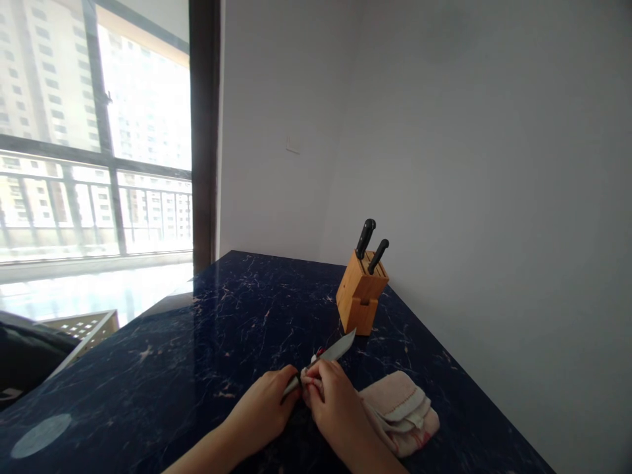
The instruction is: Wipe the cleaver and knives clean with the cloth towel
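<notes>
My left hand [264,408] is closed around the handle of a knife [336,349], whose blade points up and away toward the knife block. My right hand [333,401] is pinched on a beige cloth [399,411] and presses it round the blade near the handle. The rest of the cloth lies bunched on the dark marble table [197,342] to the right of my hands. A wooden knife block [360,293] stands just beyond the blade tip, with two black handles sticking out of it.
A plain white wall runs along the table's right and far sides. A large window with a dark frame [202,131] is at the left. A perforated wooden object [83,326] sits below the table's left edge.
</notes>
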The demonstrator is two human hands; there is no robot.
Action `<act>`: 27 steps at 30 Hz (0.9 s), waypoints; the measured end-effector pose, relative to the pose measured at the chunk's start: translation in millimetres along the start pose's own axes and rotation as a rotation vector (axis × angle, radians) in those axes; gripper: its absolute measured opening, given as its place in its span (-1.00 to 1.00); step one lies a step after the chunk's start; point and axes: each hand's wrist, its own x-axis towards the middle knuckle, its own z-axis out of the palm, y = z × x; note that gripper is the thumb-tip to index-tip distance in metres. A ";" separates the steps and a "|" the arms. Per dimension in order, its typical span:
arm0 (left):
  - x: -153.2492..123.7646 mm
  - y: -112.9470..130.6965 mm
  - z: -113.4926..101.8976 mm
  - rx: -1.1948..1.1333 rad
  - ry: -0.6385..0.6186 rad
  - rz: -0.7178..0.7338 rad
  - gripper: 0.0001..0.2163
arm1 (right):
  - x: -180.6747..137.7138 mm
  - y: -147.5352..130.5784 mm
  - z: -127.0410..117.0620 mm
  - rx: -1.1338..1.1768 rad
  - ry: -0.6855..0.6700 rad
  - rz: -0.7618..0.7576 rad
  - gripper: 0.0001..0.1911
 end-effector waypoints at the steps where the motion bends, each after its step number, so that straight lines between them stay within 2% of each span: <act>1: 0.4 -0.6 0.2 -0.007 0.002 0.005 -0.86 | 0.3 -0.4 -0.1 -0.007 0.001 0.003 -0.88; 7: 1.3 1.9 -2.2 -0.034 -0.023 0.031 -0.85 | 1.8 -2.7 -3.2 0.037 0.054 -0.019 -0.85; 14: 0.3 1.8 -1.8 -0.058 0.008 0.037 -0.86 | 0.0 -3.7 -3.4 -0.028 0.017 0.003 -0.84; 19: 0.9 -0.1 -0.8 -0.049 -0.008 0.047 -0.86 | 1.0 -4.0 -4.4 0.006 0.027 -0.037 -0.84; 27: 1.0 0.5 -1.7 -0.070 0.003 0.027 -0.85 | -0.1 -3.2 -1.7 0.000 0.022 -0.019 -0.84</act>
